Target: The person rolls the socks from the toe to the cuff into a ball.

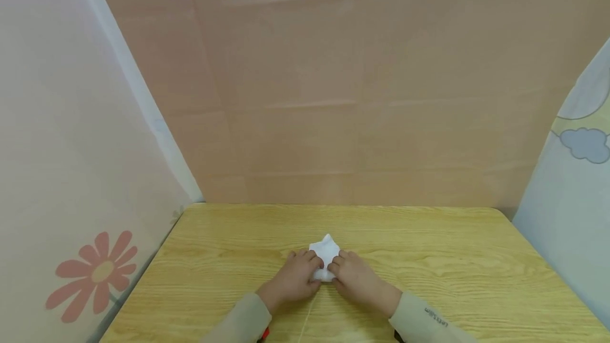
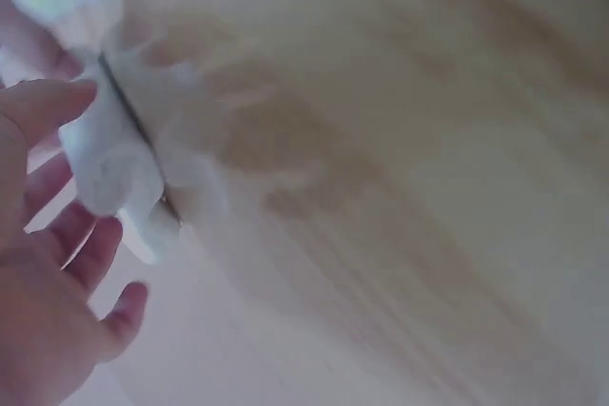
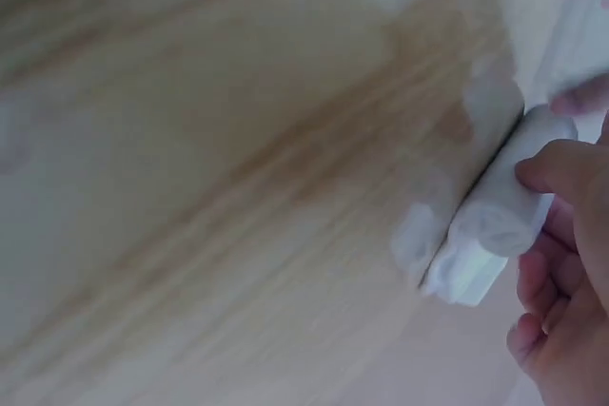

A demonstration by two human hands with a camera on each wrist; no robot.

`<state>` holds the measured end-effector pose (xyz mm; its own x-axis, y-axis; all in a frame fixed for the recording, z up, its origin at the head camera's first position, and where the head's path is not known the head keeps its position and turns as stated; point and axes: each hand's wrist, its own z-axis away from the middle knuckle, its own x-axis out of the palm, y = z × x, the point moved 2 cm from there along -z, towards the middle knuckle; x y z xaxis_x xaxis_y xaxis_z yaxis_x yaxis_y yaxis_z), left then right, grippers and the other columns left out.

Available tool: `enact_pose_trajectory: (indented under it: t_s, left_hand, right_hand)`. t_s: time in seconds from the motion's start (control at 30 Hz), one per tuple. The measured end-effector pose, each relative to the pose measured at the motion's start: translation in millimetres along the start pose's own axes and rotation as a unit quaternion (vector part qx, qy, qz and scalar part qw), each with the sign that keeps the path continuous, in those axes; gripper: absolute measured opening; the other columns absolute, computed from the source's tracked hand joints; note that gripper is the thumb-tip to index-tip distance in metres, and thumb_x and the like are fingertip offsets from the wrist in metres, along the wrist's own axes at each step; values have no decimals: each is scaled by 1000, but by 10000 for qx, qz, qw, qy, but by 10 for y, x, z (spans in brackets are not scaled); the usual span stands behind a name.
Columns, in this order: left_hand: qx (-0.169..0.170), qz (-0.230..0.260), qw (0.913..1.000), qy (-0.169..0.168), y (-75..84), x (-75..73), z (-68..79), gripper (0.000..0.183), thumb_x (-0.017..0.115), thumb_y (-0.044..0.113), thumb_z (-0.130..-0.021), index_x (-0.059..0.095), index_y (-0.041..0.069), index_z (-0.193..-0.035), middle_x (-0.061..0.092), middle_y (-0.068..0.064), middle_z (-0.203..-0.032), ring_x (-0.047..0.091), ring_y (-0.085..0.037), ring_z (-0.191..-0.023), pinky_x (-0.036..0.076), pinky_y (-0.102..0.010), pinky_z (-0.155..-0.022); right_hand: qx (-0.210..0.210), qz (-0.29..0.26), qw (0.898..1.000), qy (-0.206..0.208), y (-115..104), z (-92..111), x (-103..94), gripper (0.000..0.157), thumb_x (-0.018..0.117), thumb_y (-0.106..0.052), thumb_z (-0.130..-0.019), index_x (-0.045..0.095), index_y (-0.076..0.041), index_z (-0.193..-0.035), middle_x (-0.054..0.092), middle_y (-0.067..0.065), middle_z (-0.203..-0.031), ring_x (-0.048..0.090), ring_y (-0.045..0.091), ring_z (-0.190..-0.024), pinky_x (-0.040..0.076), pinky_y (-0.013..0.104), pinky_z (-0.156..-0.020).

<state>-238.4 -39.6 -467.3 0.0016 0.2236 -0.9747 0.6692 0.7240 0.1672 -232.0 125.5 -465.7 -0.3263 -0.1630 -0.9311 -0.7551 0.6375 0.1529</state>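
Observation:
A small white cloth (image 1: 325,250) lies on the table in front of me, its far end flat and rising to a point. Its near end is wound into a thick roll, whose spiral end shows in the left wrist view (image 2: 112,173) and the right wrist view (image 3: 500,221). My left hand (image 1: 300,274) grips the left side of the roll, thumb pressed on it and fingers on its far side. From the right, my right hand (image 1: 355,275) holds the other end the same way, thumb against the roll. Both forearms wear light sleeves.
The wood-grain table (image 1: 229,237) runs back to a beige backdrop (image 1: 305,94). A pale panel with a pink flower (image 1: 102,271) stands at the left, another with a blue cloud (image 1: 586,144) at the right. A red bit (image 1: 265,334) shows beside the left sleeve.

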Motion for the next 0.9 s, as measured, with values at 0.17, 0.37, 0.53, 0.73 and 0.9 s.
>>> enact_pose_trajectory:
  t_s: [0.17,0.37,0.53,0.73,0.9]
  left_hand:
    - [444,-1344,9889,457,53,21,-6,19,65,27,-76,55,20,-90,49,8,-86,40,-11,-78,31,-29,-69]
    - [540,-1690,9824,583,60,33,-5,7,64,23,-79,59,18,-81,56,8,-78,42,-11,-73,35,-34,-75]
    - [356,-656,9970,220,22,15,-25,6,63,20,-79,64,19,-85,60,12,-81,40,-7,-70,32,-31,-71]
    - [123,322,9994,-14,-8,-5,-21,20,63,18,-79,64,17,-99,62,12,-95,44,-5,-79,27,-26,-68]
    - [284,-43,9996,48,11,5,13,28,66,24,-76,52,19,-99,53,10,-99,43,-8,-88,30,-28,-72]
  right_hand:
    - [259,-606,9972,-354,35,-2,-31,12,66,-20,-78,65,-13,-87,60,-7,-78,39,6,-68,38,22,-62]
    - [59,-410,9991,-98,21,-14,-54,15,67,-24,-77,65,-15,-89,57,-8,-80,40,7,-70,36,21,-60]
    - [-326,231,9989,228,-6,-2,-56,24,71,-34,-72,60,-17,-85,53,-7,-81,42,10,-74,33,23,-60]
    - [-472,621,9969,125,-10,-4,-42,22,69,-33,-74,62,-15,-82,55,-7,-77,42,10,-71,32,23,-59]
    - [-157,-50,9997,-157,10,-3,-35,16,66,-30,-79,65,-16,-86,56,-9,-78,38,7,-71,31,20,-60]
